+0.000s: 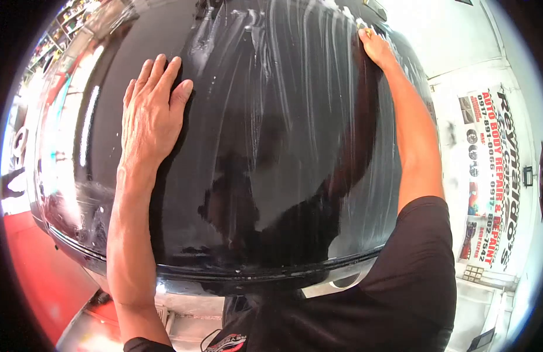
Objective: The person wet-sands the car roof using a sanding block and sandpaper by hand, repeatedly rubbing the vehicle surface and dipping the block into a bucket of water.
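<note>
My left hand lies flat on a glossy black car panel, its fingers stretched forward and the thumb a little apart, holding nothing. Far out at the upper right, my right hand is closed on a small yellowish thing that shows only in part, so its kind is unclear. White foam sits around those fingertips. Long whitish streaks of wet suds run down the panel between my two hands. The panel mirrors a dark outline of my head and right arm.
A ridged trim edge borders the panel close to my body. At the right hangs a white auto body repair banner on a pale wall. A red surface is at lower left, and shelves with goods stand at upper left.
</note>
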The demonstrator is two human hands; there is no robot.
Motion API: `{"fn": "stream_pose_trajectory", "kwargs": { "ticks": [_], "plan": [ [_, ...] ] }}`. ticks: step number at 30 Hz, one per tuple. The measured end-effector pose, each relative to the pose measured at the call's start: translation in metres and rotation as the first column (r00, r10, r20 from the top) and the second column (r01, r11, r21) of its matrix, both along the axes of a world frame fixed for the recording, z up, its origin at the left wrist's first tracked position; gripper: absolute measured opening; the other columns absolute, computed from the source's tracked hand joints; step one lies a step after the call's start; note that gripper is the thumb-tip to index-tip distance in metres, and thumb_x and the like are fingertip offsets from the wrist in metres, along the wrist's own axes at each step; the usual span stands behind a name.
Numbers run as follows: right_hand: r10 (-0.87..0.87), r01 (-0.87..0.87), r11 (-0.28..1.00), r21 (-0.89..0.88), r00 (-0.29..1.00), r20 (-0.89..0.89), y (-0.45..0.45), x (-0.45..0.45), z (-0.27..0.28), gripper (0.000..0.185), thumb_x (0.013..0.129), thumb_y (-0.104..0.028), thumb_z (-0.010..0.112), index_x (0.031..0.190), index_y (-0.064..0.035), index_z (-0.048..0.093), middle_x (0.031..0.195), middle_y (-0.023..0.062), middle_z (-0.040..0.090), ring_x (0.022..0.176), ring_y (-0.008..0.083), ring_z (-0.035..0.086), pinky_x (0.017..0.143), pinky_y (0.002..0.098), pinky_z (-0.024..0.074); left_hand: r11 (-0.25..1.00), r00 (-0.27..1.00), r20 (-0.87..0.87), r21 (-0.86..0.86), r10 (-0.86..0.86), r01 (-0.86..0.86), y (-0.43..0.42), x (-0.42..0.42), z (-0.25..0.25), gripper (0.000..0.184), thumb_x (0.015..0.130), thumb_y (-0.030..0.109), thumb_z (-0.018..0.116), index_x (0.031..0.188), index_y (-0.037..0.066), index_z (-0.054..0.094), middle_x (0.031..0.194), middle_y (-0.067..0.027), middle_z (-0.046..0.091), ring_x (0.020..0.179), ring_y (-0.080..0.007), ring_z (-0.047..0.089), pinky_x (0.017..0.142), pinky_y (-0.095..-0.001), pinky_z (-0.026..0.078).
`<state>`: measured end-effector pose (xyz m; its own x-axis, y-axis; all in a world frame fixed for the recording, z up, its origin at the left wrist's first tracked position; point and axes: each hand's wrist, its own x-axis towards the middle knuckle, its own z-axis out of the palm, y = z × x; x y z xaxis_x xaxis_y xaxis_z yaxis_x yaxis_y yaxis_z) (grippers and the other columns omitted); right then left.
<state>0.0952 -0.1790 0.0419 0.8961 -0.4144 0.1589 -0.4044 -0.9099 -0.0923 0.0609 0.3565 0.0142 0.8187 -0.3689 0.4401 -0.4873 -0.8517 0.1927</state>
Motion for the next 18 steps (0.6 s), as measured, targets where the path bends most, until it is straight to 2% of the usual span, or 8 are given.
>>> {"fn": "stream_pose_trajectory", "kwargs": {
  "ticks": [3, 4, 5, 6, 8, 11, 14, 18],
  "plan": [
    [0.061, -0.063, 0.997, 0.054, 0.997, 0.042, 0.022, -0.045, -0.003, 0.060, 0.105, -0.055, 0.040, 0.138, -0.0068, 0.053, 0.131, 0.0286, 0.063, 0.121, 0.0513, 0.059, 0.106, 0.0539, 0.0458, 0.999, 1.000, 0.001, 0.049, -0.015, 0.015, 0.001, 0.001, -0.007, 0.057, 0.109, 0.050, 0.040, 0.153, 0.014, 0.052, 0.162, -0.0149, 0.043, 0.154, -0.0321, 0.032, 0.127, -0.0488, 0.023],
    [0.089, -0.091, 0.995, 0.030, 0.994, 0.067, 0.051, -0.085, -0.001, 0.055, 0.106, -0.049, 0.042, 0.138, -0.0064, 0.053, 0.131, 0.0282, 0.063, 0.123, 0.0506, 0.057, 0.105, 0.0542, 0.0465, 0.999, 1.000, 0.004, 0.052, -0.014, 0.014, 0.002, 0.004, -0.007, 0.058, 0.108, 0.050, 0.040, 0.153, 0.014, 0.052, 0.162, -0.0146, 0.042, 0.154, -0.0319, 0.032, 0.127, -0.0486, 0.023],
    [0.187, -0.196, 0.976, 0.096, 0.978, 0.093, 0.093, -0.144, 0.010, 0.049, 0.107, -0.040, 0.043, 0.140, -0.0045, 0.052, 0.137, 0.0282, 0.059, 0.127, 0.0491, 0.054, 0.108, 0.0529, 0.0446, 0.998, 1.000, 0.004, 0.054, -0.017, 0.017, 0.003, 0.007, -0.007, 0.058, 0.108, 0.050, 0.040, 0.153, 0.014, 0.052, 0.162, -0.0143, 0.042, 0.154, -0.0317, 0.031, 0.127, -0.0485, 0.022],
    [0.338, -0.343, 0.939, -0.004, 0.922, 0.191, 0.114, -0.208, 0.000, 0.050, 0.108, -0.033, 0.045, 0.148, -0.0033, 0.046, 0.151, 0.0271, 0.049, 0.139, 0.0466, 0.046, 0.116, 0.0492, 0.0384, 0.998, 1.000, 0.002, 0.057, -0.027, 0.027, 0.002, 0.007, -0.008, 0.058, 0.108, 0.050, 0.040, 0.153, 0.014, 0.051, 0.163, -0.0140, 0.041, 0.154, -0.0314, 0.031, 0.127, -0.0483, 0.022],
    [0.309, -0.308, 0.942, 0.133, 0.951, 0.015, 0.172, -0.340, 0.004, 0.063, 0.107, -0.032, 0.047, 0.160, -0.0019, 0.032, 0.167, 0.0217, 0.028, 0.156, 0.0384, 0.024, 0.128, 0.0489, 0.0195, 1.000, 0.999, 0.022, 0.009, -0.028, 0.028, 0.001, 0.006, -0.013, 0.058, 0.108, 0.052, 0.042, 0.150, 0.015, 0.054, 0.160, -0.0133, 0.046, 0.153, -0.0314, 0.034, 0.126, -0.0501, 0.023],
    [0.233, -0.191, 0.954, 0.231, 0.957, -0.172, 0.217, -0.479, -0.001, 0.074, 0.107, -0.041, 0.047, 0.164, -0.0017, 0.021, 0.171, 0.0220, 0.017, 0.158, 0.0415, 0.016, 0.127, 0.0552, 0.0150, 0.999, 1.000, 0.009, 0.028, -0.021, 0.020, 0.002, 0.006, -0.011, 0.057, 0.108, 0.050, 0.042, 0.151, 0.013, 0.053, 0.161, -0.0139, 0.045, 0.153, -0.0322, 0.034, 0.126, -0.0502, 0.024],
    [0.221, -0.179, 0.958, 0.222, 0.959, -0.178, 0.195, -0.446, 0.009, 0.073, 0.106, -0.039, 0.047, 0.164, -0.0035, 0.021, 0.171, 0.0211, 0.017, 0.158, 0.0410, 0.016, 0.127, 0.0549, 0.0138, 0.998, 1.000, -0.016, 0.053, -0.014, 0.015, -0.002, 0.003, -0.005, 0.057, 0.109, 0.049, 0.042, 0.151, 0.013, 0.053, 0.161, -0.0146, 0.044, 0.153, -0.0329, 0.034, 0.126, -0.0501, 0.024],
    [0.223, -0.215, 0.960, 0.178, 0.974, -0.031, 0.087, -0.291, -0.002, 0.062, 0.109, -0.033, 0.044, 0.163, -0.0066, 0.027, 0.171, 0.0179, 0.021, 0.159, 0.0338, 0.018, 0.129, 0.0485, 0.0123, 0.999, 0.999, -0.035, 0.037, -0.012, 0.013, -0.002, -0.002, -0.002, 0.058, 0.108, 0.050, 0.043, 0.150, 0.012, 0.054, 0.160, -0.0153, 0.045, 0.152, -0.0328, 0.035, 0.126, -0.0486, 0.024]
  ]
}}
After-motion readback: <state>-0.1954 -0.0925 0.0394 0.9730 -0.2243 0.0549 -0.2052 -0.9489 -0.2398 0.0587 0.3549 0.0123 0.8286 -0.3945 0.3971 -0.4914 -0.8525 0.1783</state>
